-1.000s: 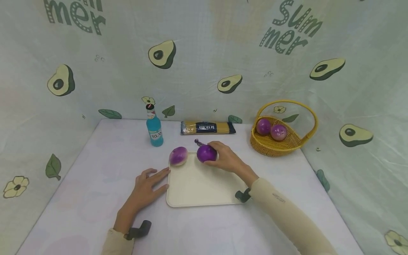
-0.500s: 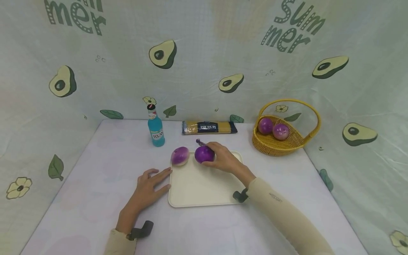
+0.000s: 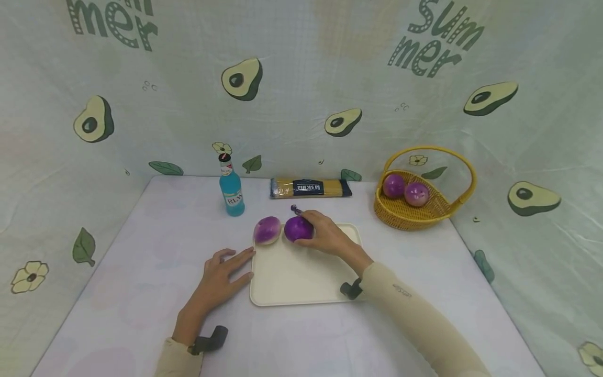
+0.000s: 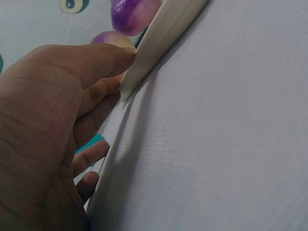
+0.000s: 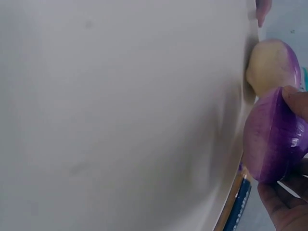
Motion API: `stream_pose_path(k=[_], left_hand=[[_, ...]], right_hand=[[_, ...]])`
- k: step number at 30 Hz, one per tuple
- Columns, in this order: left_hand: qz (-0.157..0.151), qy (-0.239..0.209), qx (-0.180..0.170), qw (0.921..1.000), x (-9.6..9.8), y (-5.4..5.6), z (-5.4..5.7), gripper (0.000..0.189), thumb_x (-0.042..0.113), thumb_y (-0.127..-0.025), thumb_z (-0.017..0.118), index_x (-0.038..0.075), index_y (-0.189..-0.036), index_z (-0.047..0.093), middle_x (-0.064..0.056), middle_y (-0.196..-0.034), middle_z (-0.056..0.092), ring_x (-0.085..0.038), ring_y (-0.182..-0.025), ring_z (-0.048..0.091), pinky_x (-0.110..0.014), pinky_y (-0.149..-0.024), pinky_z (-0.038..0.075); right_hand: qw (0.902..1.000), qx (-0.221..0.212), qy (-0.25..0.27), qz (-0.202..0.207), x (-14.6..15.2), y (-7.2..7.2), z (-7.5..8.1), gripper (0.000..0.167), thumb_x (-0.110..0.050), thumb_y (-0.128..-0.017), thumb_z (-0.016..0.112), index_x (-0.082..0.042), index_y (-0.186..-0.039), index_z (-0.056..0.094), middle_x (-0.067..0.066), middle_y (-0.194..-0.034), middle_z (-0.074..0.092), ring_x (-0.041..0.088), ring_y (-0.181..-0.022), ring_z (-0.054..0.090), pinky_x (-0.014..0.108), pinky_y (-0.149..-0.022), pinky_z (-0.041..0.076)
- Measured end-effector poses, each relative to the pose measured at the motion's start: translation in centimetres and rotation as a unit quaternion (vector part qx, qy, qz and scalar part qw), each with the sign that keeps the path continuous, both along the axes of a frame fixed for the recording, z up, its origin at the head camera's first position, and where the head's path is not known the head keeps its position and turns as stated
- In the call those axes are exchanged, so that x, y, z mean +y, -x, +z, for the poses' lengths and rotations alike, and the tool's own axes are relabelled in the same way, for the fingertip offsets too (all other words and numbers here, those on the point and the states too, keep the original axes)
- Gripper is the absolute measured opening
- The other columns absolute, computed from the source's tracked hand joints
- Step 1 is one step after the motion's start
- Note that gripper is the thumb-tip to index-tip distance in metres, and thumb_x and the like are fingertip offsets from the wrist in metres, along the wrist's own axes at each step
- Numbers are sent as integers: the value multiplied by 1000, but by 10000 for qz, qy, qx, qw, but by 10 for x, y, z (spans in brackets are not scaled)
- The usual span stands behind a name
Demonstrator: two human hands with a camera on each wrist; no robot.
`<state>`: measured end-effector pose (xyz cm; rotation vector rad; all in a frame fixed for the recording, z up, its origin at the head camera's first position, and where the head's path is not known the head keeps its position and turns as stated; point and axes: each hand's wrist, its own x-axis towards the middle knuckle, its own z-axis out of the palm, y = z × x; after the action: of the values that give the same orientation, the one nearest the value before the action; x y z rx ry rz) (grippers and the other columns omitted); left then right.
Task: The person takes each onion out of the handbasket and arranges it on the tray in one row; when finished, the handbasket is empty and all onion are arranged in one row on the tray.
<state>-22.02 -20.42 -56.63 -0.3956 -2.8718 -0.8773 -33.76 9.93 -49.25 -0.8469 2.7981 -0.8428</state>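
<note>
My right hand [image 3: 325, 234] holds a purple turnip [image 3: 298, 229] over the back edge of a cream tray [image 3: 301, 272]. In the right wrist view, the thumb lies on one side of this turnip [image 5: 269, 139] and fingertips on the other. Just left of it, a second purple-and-cream turnip [image 3: 267, 230] rests at the tray's back left corner. My left hand [image 3: 218, 280] lies by the tray's left side, fingers spread and fairly straight. The left wrist view shows its fingertips touching the tray's rim [image 4: 156, 45].
Behind the tray lie a pasta packet [image 3: 311, 188] and a small dark item [image 3: 296, 210], too small to identify. A blue bottle [image 3: 232, 191] stands at the back left. At the back right, a yellow wicker basket [image 3: 400, 217] holds two more purple turnips [image 3: 416, 194].
My right hand has moved slightly left with the turnip, bringing it closer to the one at the corner. The left hand stays at the tray's edge.
</note>
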Motion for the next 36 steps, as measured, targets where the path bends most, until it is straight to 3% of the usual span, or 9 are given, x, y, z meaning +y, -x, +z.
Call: stream_pose_path(k=[26,36], left_hand=[[-37,-190,-44,9998,-2,-3,-3,57,47,-94,66,30,-147,52,10,-147,52,-30,-134,35,-58,-104,21],[-51,-232,-24,9997,0,-1,3,58,45,-95,66,28,-148,52,7,-147,53,-32,-134,35,-59,-104,20]], right_hand=[[9999,-160,-27,-23,-12,2,-14,86,-35,-82,85,0,-149,43,17,-149,46,35,-134,46,47,-109,39],[9999,43,25,97,1,4,-11,87,-37,-81,85,-3,-150,43,17,-150,44,33,-138,42,47,-111,36]])
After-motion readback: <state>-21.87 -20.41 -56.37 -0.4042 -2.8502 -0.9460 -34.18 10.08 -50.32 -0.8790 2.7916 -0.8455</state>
